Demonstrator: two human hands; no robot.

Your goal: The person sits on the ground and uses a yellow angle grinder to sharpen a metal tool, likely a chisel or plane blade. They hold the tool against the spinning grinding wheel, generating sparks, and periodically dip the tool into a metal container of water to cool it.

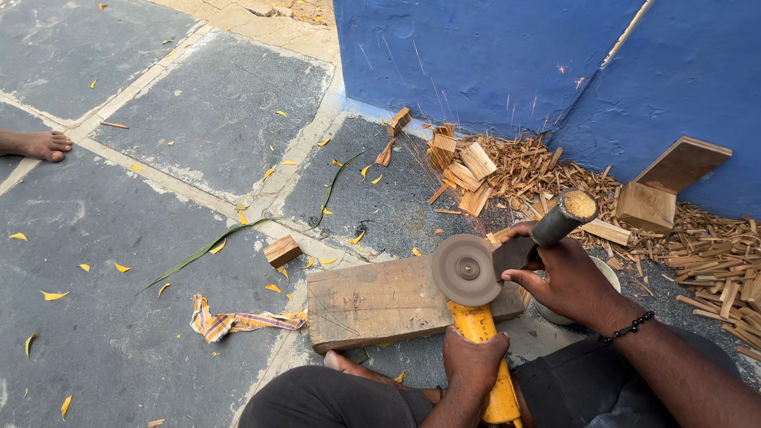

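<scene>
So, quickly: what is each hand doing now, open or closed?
Left hand: closed on the yellow grinder.
Right hand: closed on a hammer, head against the disc.

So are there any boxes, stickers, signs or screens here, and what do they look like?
None show. The left hand grips a yellow angle grinder; the right hand holds a hatchet head against its grey disc. Nearby lie a plain wooden block, wood chips and a blue wall.

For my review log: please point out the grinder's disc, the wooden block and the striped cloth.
grinder's disc [466, 270], head view, centre of the grey face.
wooden block [372, 301], head view, bare top face.
striped cloth [238, 320], head view, middle of the strip.
</scene>
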